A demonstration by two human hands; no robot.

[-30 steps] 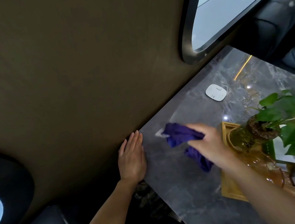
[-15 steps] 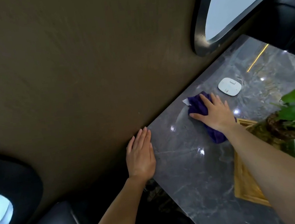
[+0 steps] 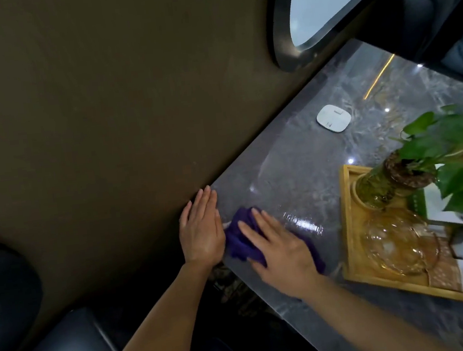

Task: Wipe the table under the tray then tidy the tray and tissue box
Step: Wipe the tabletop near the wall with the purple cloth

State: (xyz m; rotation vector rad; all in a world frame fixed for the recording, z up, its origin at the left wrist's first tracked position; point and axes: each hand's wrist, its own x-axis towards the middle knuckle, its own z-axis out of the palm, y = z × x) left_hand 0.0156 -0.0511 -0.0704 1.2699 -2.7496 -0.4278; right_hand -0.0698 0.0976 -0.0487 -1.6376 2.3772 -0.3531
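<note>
My right hand (image 3: pixel 278 245) presses flat on a purple cloth (image 3: pixel 242 239) at the near left corner of the grey marble table (image 3: pixel 296 173). A wet streak shines just right of the cloth. My left hand (image 3: pixel 202 230) lies flat with fingers together on the table's left edge, touching the cloth's side. The wooden tray (image 3: pixel 349 219) sits to the right, holding a green glass vase with a leafy plant (image 3: pixel 381 184), an amber glass bowl (image 3: pixel 399 242), a white card and a small round metal item. No tissue box shows in view.
A white rounded-square device (image 3: pixel 333 118) lies on the table near the brown wall (image 3: pixel 102 118). A dark-framed oval window (image 3: pixel 320 6) is above it. Dark seats are at the lower left and upper right.
My right hand has dragged the cloth from beside the white device back toward me to the near corner, next to my left hand. The left hand has stayed put.
</note>
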